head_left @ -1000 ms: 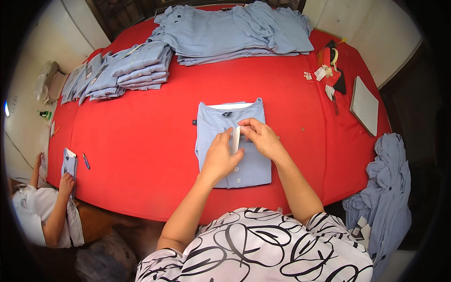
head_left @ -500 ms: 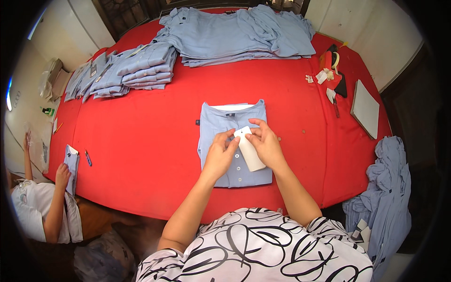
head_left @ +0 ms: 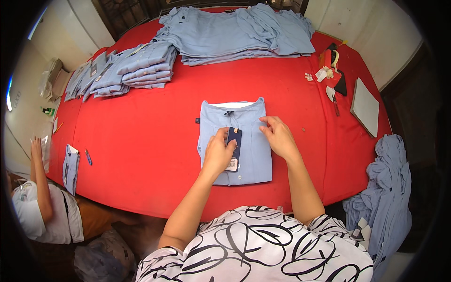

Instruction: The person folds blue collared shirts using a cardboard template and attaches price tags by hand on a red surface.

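A folded light-blue shirt (head_left: 253, 155) lies on the red table (head_left: 150, 136) in front of me, collar away from me. A dark blue hang tag (head_left: 234, 149) lies lengthwise on its front. My left hand (head_left: 217, 152) rests on the shirt with its fingertips on the tag's left edge. My right hand (head_left: 278, 136) lies flat on the shirt's right side, fingers spread, holding nothing.
A stack of folded blue shirts (head_left: 141, 66) sits at the back left, a pile of unfolded ones (head_left: 239, 33) at the back. Small tags, scissors and a board (head_left: 365, 105) lie at right. Blue cloth (head_left: 390, 188) hangs off the right edge. Another person (head_left: 40, 207) sits at lower left.
The tag, held up between both hands before, now lies flat on the shirt front. My right hand has let go and moved to the shirt's right side.
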### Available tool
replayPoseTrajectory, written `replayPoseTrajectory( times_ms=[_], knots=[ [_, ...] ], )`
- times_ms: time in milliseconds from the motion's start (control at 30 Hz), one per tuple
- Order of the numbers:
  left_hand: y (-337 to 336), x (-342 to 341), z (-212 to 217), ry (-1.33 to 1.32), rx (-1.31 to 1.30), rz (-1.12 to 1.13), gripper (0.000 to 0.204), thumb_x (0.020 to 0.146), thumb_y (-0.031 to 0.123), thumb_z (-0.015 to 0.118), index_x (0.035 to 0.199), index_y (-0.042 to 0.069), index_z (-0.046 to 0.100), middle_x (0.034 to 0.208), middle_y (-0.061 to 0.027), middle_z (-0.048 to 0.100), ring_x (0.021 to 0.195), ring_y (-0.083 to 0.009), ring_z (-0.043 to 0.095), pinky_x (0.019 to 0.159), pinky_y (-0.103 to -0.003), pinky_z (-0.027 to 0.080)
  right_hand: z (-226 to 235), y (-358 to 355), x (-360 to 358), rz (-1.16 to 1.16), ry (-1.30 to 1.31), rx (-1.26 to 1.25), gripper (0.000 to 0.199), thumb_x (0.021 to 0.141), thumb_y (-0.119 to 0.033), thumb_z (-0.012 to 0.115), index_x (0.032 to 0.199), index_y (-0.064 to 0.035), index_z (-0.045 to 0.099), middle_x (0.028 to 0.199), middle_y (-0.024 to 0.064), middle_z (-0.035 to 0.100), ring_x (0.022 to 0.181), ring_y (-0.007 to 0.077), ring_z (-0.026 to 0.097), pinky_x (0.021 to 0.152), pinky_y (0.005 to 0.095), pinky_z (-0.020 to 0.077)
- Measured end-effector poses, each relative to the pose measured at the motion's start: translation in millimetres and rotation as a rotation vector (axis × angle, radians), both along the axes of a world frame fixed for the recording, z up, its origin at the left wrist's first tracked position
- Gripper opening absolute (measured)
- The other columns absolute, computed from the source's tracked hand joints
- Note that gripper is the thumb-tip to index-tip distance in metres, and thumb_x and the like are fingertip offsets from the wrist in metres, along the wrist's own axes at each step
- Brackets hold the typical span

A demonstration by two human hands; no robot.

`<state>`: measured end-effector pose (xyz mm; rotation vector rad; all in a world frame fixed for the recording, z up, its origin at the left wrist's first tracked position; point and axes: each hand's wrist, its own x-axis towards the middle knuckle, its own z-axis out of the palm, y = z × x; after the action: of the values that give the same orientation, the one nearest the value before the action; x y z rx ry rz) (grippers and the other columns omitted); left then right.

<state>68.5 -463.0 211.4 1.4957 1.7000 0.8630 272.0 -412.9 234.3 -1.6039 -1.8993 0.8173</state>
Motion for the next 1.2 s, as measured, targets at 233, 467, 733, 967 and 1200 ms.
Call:
replayPoseTrajectory(
  times_ms=[233, 467, 733, 967, 1200],
  knots=[
    [41.1, -45.5, -17.2, 0.344, 0.242, 0.235, 0.049, 0.09, 0.019, 0.066, 0.135, 0.004, 0.054, 0.124, -0.0224, 0.056, 0.107, -0.0366, 0.056, 0.094, -0.044, 0.047, -65.8, 61.7, 37.3, -0.05, 0.275, -0.121, 0.036, 0.096, -0.012, 0.058, 0.132, -0.0077, 0.058, 0.114, 0.0106, 0.06, 0.098, 0.0183, 0.063, 0.078, 0.0327, 0.0549],
    [102.7, -106.7, -28.9, -0.443, -0.173, -0.089, 0.067, 0.09, -0.001, 0.059, 0.152, 0.012, 0.037, 0.092, -0.0073, 0.065, 0.087, -0.0144, 0.06, 0.08, -0.027, 0.049, -50.9, 73.9, 21.9, 0.003, 0.491, -0.383, 0.052, 0.091, 0.004, 0.059, 0.14, -0.0097, 0.053, 0.116, 0.0127, 0.058, 0.103, 0.0215, 0.06, 0.09, 0.0376, 0.0537],
    [103.6, -110.1, -19.2, -0.166, -0.002, -0.128, 0.068, 0.089, 0.003, 0.061, 0.152, 0.012, 0.036, 0.106, -0.0133, 0.067, 0.093, -0.0246, 0.063, 0.09, -0.033, 0.049, -43.3, 66.7, 22.8, -0.052, 0.781, -0.505, 0.054, 0.09, 0.006, 0.052, 0.143, -0.0047, 0.048, 0.121, 0.0126, 0.055, 0.106, 0.0213, 0.059, 0.092, 0.0403, 0.0532],
    [55.9, -72.3, -3.8, 0.428, 0.305, 0.174, 0.039, 0.085, 0.016, 0.07, 0.12, 0.004, 0.059, 0.108, -0.0161, 0.064, 0.101, -0.033, 0.062, 0.086, -0.041, 0.05, -66.7, 62.1, 21.3, -0.058, 0.476, -0.221, 0.052, 0.089, 0.0, 0.057, 0.141, -0.0046, 0.051, 0.123, 0.0107, 0.054, 0.103, 0.0176, 0.058, 0.086, 0.032, 0.0517],
    [-73.8, -30.5, 14.5, 0.322, -0.119, -0.168, 0.035, 0.086, 0.035, 0.071, 0.085, 0.001, 0.066, 0.071, -0.0165, 0.066, 0.068, -0.033, 0.066, 0.064, -0.042, 0.051, -60.6, 41.1, 9.4, -0.046, 0.199, -0.077, 0.055, 0.083, -0.009, 0.072, 0.136, -0.0071, 0.057, 0.129, 0.0122, 0.049, 0.093, 0.0175, 0.055, 0.089, 0.0305, 0.0502]
  ],
)
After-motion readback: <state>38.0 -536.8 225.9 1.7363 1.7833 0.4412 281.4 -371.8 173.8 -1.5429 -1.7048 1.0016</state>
